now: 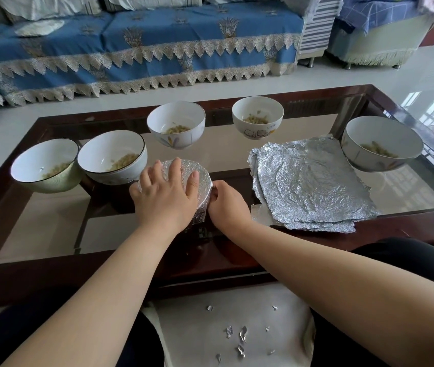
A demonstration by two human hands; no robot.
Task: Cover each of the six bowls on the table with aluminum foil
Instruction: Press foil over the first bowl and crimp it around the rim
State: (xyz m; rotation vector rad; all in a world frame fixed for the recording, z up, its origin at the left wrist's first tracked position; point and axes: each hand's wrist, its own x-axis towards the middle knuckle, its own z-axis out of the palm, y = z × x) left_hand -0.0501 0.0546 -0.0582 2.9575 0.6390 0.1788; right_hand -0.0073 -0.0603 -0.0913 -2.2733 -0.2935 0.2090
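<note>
Bowl: the foil-wrapped bowl [184, 181] is sitting at the table's near middle, under both hands.
Left hand [165, 193]: lying flat on the foil top, fingers straight, pressing.
Right hand [227, 205]: curling against the bowl's right side, pinching foil there.
Next: foil sheets [308, 184] are lying just right of the right hand, the nearer one.
Surface: glass table [51, 213], five bowls uncovered.
Room: blue sofa [136, 51] behind.

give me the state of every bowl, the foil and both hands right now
foil-wrapped bowl: covered
two left bowls: uncovered, holding grains
two far bowls: uncovered, holding grains
right bowl: uncovered, holding grains
foil sheets: stacked flat, crinkled
left hand: flat on the foil top
right hand: fingers pressing foil at the side
</note>
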